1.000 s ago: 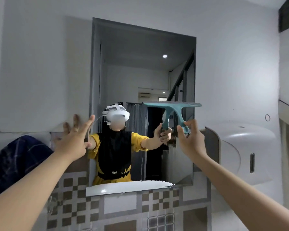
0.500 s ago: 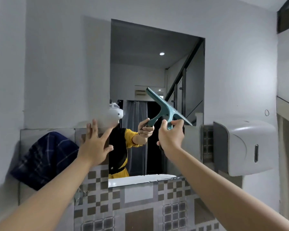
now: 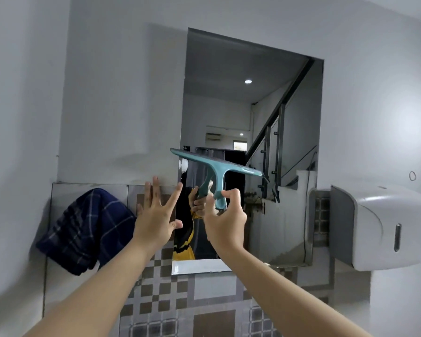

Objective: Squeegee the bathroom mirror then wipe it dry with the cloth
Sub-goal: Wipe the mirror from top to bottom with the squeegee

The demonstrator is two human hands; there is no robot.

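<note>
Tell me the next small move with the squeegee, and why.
Probably level the squeegee and draw it down the mirror. The right hand grips its handle, and the blade sits tilted across the mirror's left half; whether it touches the glass is unclear. The left hand is open at the mirror's left edge.

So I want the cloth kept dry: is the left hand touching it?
Apart. The head view shows bare wall tile between the open left hand and the dark plaid cloth.

L hand [image 3: 153,227] splayed, R hand [image 3: 225,223] gripping
</note>
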